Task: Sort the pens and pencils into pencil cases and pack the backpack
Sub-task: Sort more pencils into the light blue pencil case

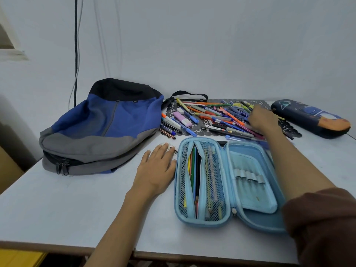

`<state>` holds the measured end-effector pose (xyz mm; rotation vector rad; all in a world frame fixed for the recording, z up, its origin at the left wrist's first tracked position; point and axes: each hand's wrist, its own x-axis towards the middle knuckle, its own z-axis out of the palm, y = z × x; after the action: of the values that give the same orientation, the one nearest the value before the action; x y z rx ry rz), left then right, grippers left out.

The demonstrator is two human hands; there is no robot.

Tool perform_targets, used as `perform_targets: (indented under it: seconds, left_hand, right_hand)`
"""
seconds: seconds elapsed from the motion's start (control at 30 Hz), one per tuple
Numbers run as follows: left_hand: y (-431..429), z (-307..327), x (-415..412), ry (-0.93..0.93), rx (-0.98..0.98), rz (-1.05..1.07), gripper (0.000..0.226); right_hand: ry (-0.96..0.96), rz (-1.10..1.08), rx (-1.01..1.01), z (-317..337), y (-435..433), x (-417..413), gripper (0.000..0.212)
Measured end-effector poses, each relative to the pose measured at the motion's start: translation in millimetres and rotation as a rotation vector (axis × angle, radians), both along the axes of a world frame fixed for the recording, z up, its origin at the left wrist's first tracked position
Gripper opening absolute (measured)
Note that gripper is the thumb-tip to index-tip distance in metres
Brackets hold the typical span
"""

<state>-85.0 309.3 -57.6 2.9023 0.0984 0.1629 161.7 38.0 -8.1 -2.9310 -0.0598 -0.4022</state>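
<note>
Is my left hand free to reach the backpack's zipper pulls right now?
Probably yes. The left hand rests flat on the table, holding nothing. Nothing stands between it and the zipper pulls on the near side of the backpack.

Open hard-shell pencil case (256, 189): pale sky blue all over, whitish mesh pockets, grey elastic loops.
Pencils (193, 170) in its mesh pocket: yellow, green, red, blue, black.
Soft fabric backpack (104, 122), left of open case: royal blue panels, grey lower band, black top.
Loose pen heap (217, 116), behind open case: orange, blue, pink, yellow and black mixed.
Lacy mat (291, 130) under heap: dark grey, scalloped cut-out pattern.
Zipped oblong pencil case (312, 118), behind-right of open case: navy, space print, orange end.
Tabletop (67, 199): pale grey-white.
</note>
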Motion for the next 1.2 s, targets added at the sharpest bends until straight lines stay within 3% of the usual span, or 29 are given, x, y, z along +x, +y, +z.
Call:
perform_targets:
  seconds: [0.17,0.47,0.57,0.73,0.93,1.2]
  left_hand:
    - [-1,0,0,-0.003,-0.005,0.002,0.072]
    - [0,0,0,0.004,0.001,0.004,0.052]
    - [1,-1,1,0.004,0.002,0.002,0.052]
    - [0,0,0,0.001,-0.001,0.002,0.052]
    - [1,0,0,0.002,-0.006,0.003,0.052]
    - [0,0,0,0.001,0.001,0.002,0.055]
  right_hand:
    - [-0.008,-0.003,0.017,-1,-5,1,0.039]
    - [-0.056,-0.082,0.068,5,-9,-5,0.029]
    - [-0.132,-0.097,0.105,5,-17,-7,0.028]
    - [-0.096,-0.136,0.229,9,-24,-7,0.037]
    - [-0.067,-0.198,0.342,7,-45,-4,0.024]
    - [-0.006,-0.259,0.327,3,-66,-9,0.029]
